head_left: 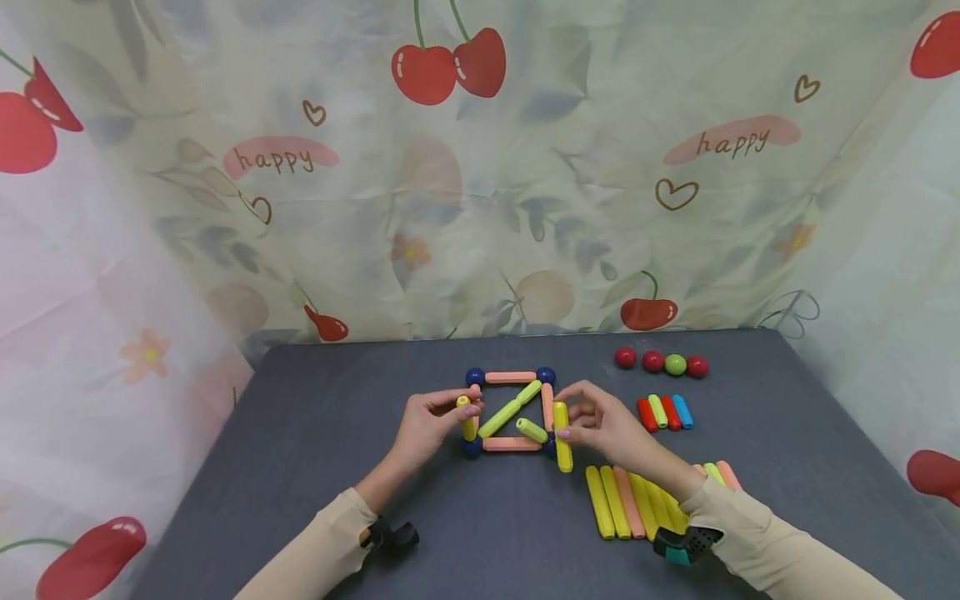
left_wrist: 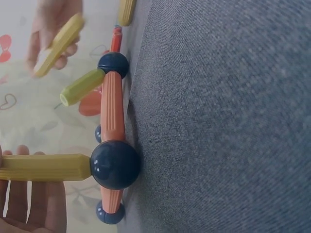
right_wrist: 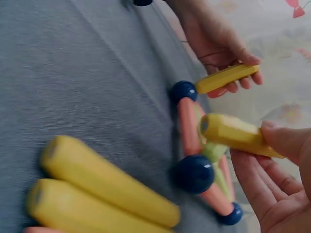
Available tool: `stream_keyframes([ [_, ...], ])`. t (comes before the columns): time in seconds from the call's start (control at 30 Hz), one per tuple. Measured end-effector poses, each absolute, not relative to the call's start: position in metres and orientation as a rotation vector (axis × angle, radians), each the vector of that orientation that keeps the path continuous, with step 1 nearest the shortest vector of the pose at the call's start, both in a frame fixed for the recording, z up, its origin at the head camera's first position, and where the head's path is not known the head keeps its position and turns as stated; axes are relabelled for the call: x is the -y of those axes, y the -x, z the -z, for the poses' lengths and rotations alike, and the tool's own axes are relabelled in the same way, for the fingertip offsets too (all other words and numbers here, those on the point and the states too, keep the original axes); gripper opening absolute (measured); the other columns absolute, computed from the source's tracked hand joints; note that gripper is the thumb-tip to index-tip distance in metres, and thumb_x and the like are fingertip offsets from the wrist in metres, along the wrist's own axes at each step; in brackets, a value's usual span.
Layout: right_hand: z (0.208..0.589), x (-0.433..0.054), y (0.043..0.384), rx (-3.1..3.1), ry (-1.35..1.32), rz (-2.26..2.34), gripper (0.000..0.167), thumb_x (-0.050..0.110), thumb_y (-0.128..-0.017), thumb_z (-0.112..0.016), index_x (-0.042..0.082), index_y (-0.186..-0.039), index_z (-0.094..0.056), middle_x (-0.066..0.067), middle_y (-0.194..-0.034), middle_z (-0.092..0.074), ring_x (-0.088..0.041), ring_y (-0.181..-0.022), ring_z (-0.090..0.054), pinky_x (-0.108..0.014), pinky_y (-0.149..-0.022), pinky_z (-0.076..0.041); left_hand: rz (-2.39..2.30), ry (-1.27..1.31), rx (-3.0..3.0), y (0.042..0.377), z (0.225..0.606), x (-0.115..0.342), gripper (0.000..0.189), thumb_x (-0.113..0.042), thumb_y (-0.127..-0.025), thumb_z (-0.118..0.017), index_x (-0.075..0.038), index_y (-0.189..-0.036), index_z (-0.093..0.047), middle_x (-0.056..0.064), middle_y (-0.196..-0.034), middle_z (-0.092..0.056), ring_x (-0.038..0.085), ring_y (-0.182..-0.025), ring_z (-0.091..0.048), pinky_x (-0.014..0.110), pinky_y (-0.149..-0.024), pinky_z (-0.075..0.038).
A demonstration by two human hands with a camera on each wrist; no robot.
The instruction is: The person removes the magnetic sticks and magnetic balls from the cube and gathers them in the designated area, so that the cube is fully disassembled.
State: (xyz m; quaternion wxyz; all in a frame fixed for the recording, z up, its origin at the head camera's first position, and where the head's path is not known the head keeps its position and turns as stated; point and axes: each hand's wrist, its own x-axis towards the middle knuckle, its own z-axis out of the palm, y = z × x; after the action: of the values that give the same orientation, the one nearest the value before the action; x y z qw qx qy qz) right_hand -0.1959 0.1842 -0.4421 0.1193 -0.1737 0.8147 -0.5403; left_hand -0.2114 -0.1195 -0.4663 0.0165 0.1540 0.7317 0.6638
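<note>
Pink sticks (head_left: 512,445) and navy balls (head_left: 472,377) form a square frame on the table. My left hand (head_left: 427,423) holds a yellow stick (left_wrist: 48,167) upright, its lower end against the front-left navy ball (left_wrist: 115,164). Between thumb and fingers, my right hand (head_left: 609,423) pinches another yellow stick (head_left: 563,437) beside the front-right corner. That stick is apart from the navy ball (right_wrist: 194,174) there in the right wrist view. A short light-green stick (left_wrist: 82,87) rises from this same ball. Inside the square, light-green sticks (head_left: 501,417) run diagonally, end to end.
Yellow and pink sticks (head_left: 600,502) lie in a row under my right forearm, which hides part of them. Farther back are short red, green and blue sticks (head_left: 682,412). Red balls (head_left: 626,357) and a green ball (head_left: 675,365) sit near the back edge, before a printed curtain (head_left: 480,208).
</note>
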Motion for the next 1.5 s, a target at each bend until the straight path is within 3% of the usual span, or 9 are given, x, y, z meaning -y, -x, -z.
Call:
stream_keyframes([
  [0.37,0.463,-0.199,0.182,-2.356,0.430,1.512,0.034,0.020,-0.085,-0.078,0.008,-0.113,-0.062,-0.012,-0.101,-0.066,-0.021,-0.081,-0.068,-0.030,-0.073,-0.059,-2.036,-0.481,-2.302,0.212,0.466,0.122,0.031,-0.032,-0.087,-0.075,-0.015,-0.113,-0.076,0.009,-0.107,-0.077,0.012,-0.098,-0.074,0.025,-0.088,-0.058],
  [0.83,0.472,-0.202,0.180,-2.486,0.393,1.335,0.027,0.021,-0.083,-0.080,0.015,-0.105,-0.066,-0.003,-0.101,-0.069,-0.019,-0.092,-0.065,-0.023,-0.076,-0.056,-2.005,-0.505,-2.333,0.214,0.467,0.122,0.029,-0.033,-0.088,-0.074,-0.017,-0.112,-0.076,0.008,-0.105,-0.078,0.011,-0.097,-0.074,0.025,-0.088,-0.059],
  [1.5,0.475,-0.205,0.175,-2.536,0.327,1.144,0.029,0.031,-0.079,-0.084,0.018,-0.102,-0.072,0.003,-0.098,-0.069,-0.014,-0.088,-0.060,-0.025,-0.077,-0.052,-1.994,-0.479,-2.352,0.214,0.464,0.121,0.027,-0.028,-0.090,-0.073,-0.014,-0.113,-0.076,0.009,-0.106,-0.077,0.009,-0.097,-0.072,0.023,-0.089,-0.058],
])
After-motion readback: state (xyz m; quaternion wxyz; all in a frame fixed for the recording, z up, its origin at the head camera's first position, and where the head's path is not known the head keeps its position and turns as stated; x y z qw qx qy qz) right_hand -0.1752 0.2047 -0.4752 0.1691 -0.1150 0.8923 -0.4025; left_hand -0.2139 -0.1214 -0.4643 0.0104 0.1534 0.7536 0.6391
